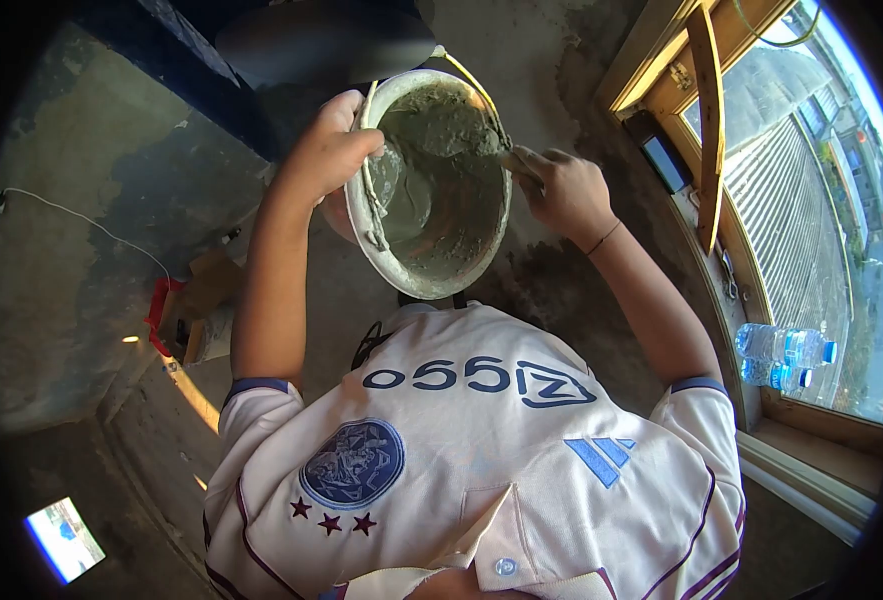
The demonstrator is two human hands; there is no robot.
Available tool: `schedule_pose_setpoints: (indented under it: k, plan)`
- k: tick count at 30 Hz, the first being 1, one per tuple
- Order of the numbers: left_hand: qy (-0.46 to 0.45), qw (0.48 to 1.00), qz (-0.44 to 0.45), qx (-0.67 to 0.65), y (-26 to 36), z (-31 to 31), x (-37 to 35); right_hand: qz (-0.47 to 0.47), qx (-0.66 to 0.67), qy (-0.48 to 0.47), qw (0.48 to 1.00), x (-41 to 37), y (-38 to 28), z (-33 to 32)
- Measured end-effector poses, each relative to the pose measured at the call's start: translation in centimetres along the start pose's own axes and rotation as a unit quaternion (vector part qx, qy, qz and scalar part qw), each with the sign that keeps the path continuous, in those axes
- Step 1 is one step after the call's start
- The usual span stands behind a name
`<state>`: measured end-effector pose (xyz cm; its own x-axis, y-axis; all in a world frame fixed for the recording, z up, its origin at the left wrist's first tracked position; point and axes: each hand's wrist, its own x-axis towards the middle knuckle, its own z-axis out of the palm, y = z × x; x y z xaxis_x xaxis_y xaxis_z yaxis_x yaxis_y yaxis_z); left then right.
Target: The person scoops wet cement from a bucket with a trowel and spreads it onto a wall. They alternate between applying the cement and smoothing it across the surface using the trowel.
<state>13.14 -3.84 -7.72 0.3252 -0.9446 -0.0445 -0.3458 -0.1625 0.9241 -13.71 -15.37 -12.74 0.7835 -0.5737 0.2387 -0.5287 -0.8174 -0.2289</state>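
A pale-rimmed bucket (486, 270) is tipped so that its mouth faces me. Wet grey mortar (446, 195) coats its inside, with a thicker lump near the upper right. My left hand (336, 150) is closed on the bucket's left rim, thumb over the edge. At the right rim, my right hand (566, 190) is closed with its fingertips at the edge, close to the mortar lump. What it grips is hidden by the fingers and the mortar. The bucket's wire handle (476, 82) arcs over the top.
On the right a wooden window frame (706, 130) holds a phone (661, 163) and water bottles (776, 355) on its ledge. A cardboard box (211, 285) and a red item (161, 310) lie at left. A white cable (91, 220) runs along the wall.
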Motion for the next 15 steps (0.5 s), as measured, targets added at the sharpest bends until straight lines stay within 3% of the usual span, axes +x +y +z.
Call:
schedule_pose_setpoints:
  k: [7, 15]
  plan:
    - [-0.004, 1.000, -0.004, -0.011, 0.3, -0.3, 0.4, -0.078, 0.032, 0.055, 0.995, -0.2, -0.7, -0.6]
    - [-0.011, 0.997, -0.007, -0.073, 1.2, -0.2, -0.2, -0.011, 0.011, -0.106, 0.994, -1.2, -0.1, 2.3]
